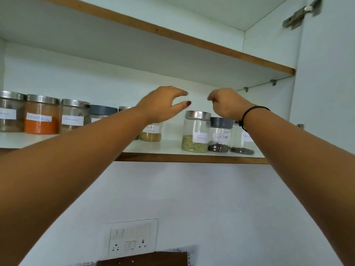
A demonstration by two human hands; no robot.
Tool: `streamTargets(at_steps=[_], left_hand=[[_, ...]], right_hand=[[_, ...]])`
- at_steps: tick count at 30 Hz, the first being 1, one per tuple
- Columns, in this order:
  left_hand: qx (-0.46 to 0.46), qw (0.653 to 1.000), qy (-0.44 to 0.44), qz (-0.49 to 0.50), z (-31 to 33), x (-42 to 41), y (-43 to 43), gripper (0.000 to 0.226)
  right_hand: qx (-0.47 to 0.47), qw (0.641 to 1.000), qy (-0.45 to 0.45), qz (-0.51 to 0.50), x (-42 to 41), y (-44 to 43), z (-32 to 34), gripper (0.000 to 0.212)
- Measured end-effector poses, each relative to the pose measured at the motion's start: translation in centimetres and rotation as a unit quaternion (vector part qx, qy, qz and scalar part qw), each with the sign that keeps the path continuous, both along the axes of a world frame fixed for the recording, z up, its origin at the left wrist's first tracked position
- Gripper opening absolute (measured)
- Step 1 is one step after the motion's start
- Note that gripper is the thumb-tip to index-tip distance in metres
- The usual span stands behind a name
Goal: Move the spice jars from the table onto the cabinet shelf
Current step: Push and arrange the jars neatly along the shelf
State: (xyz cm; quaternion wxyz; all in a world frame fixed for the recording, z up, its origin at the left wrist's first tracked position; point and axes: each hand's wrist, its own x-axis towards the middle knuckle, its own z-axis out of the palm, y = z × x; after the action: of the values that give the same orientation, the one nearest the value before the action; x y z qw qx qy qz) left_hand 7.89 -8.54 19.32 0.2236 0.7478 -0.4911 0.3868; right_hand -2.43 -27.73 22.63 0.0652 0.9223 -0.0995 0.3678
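**Cabinet shelf with spice jars; both hands empty**

- Cabinet shelf (169,148): white board with a wood edge, carrying all the jars in view.
- Spice jars: set in a row with labels facing out, probably for easy reading. The orange-powder jar (41,117) is at the left. The fennel jar (196,131) and black pepper jar (220,134) stand side by side near the front edge.
- Left hand (163,105): raised, thumb and fingers spread wide, holding nothing.
- Right hand (226,104): above the fennel jar, fingers curled in, empty.
- Desk: not in view.

White wall (192,198), switch panel (132,236).
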Motion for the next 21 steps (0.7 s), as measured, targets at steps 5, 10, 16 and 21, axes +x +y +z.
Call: streamTargets(at_steps=[5, 10, 16, 21], left_hand=[[0.057, 0.998, 0.024, 0.012, 1.3, -3.2, -4.2, 0.055], [0.115, 0.989, 0.055, 0.069, 0.5, -3.5, -6.3, 0.047], [0.149, 0.979, 0.073, 0.121, 1.1, -3.2, -6.8, 0.036], [0.130, 0.979, 0.097, 0.127, 0.7, -1.4, -7.0, 0.035]], right_hand=[[0.021, 0.993, 0.115, -0.028, -0.6, -2.9, -1.1, 0.035], [0.002, 0.989, 0.148, 0.006, -1.0, -5.1, -1.9, 0.025], [-0.013, 0.989, 0.135, 0.056, -0.2, -6.3, -1.8, 0.028], [-0.034, 0.990, 0.114, 0.080, 2.1, -6.3, -2.3, 0.023]])
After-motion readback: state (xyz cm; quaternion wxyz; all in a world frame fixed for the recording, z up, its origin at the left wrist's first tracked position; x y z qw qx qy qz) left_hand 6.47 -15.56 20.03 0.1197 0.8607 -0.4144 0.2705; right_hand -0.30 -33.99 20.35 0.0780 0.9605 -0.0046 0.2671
